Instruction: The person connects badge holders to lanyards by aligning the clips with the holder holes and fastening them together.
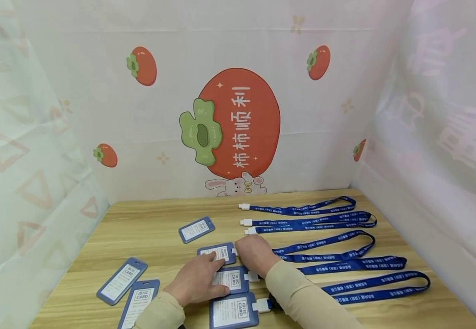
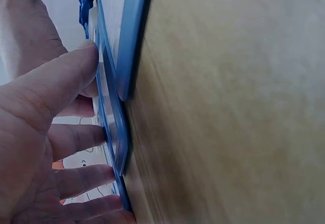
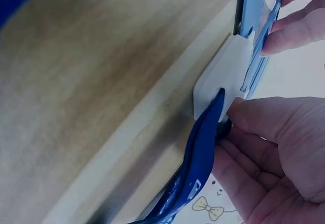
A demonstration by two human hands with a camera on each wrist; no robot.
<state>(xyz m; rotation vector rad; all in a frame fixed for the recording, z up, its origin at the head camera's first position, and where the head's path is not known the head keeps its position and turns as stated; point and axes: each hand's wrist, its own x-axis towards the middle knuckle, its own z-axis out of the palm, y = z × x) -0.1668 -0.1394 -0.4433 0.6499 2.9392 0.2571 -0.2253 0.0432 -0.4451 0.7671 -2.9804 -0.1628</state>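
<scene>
Three blue-framed ID card holders lie in a column at the front middle: a far holder (image 1: 223, 251), a middle holder (image 1: 233, 279) and a near holder (image 1: 233, 311). My left hand (image 1: 196, 279) rests across the far and middle ones, fingers extended and thumb on the middle holder. At the far holder's right end, my right hand (image 1: 258, 256) pinches a white lanyard clip (image 1: 234, 252), mostly hidden behind the fingers. White clips join the middle and near holders to blue lanyards. In the right wrist view, a white clip (image 3: 221, 76) with blue strap (image 3: 203, 137) stands in front of that hand.
One loose card holder (image 1: 196, 229) lies farther back; two more, a left holder (image 1: 122, 281) and a nearer one (image 1: 142, 299), lie at front left. Several blue lanyards (image 1: 303, 210) stretch across the right side of the wooden table (image 1: 147, 224). Printed cloth walls (image 1: 172, 91) enclose it.
</scene>
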